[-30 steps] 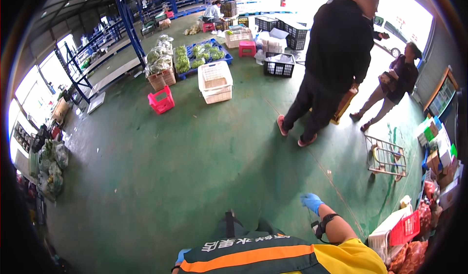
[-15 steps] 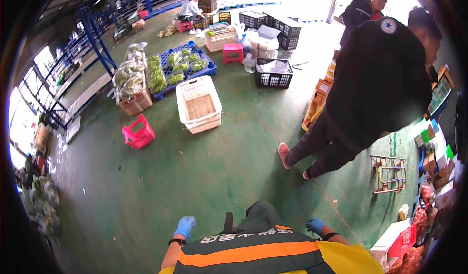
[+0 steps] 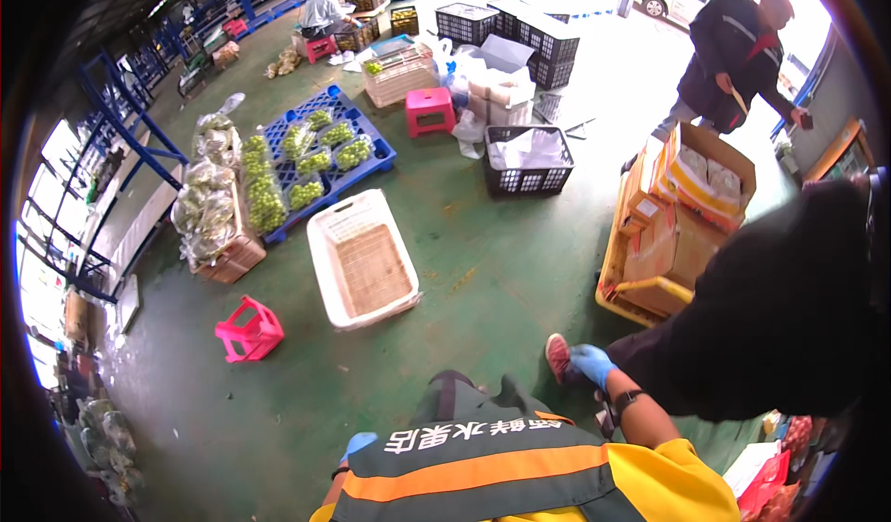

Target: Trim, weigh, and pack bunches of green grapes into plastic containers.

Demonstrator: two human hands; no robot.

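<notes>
My right hand point(image 3: 589, 362), in a blue glove, hangs loosely open and empty, overlapping in view the red shoe point(image 3: 557, 357) of a nearby co-worker in black point(image 3: 770, 299). My left hand point(image 3: 358, 445) is largely hidden at my vest point(image 3: 473, 489); its fingers are unclear. Beyond my hands stand an empty white plastic crate point(image 3: 325, 295), an upturned pink stool point(image 3: 249, 336) and a blue pallet point(image 3: 348, 180) holding clear packs of green grapes point(image 3: 264, 197). At right, cardboard boxes point(image 3: 668, 253) fill a yellow trolley point(image 3: 613, 281) beside the co-worker.
Bagged produce point(image 3: 209, 206) tops a crate at left, near blue racking point(image 3: 130, 141). Behind are black crates point(image 3: 524, 179), another pink stool point(image 3: 429, 109) and a seated worker point(image 3: 323, 16). A standing person point(image 3: 729, 58) is near the bright doorway, with a car point(image 3: 677, 2) outside.
The crates, pallet and stools have come nearer in my view. The co-worker in black has shifted to the right edge, uncovering the loaded trolley. My right hand is raised farther forward.
</notes>
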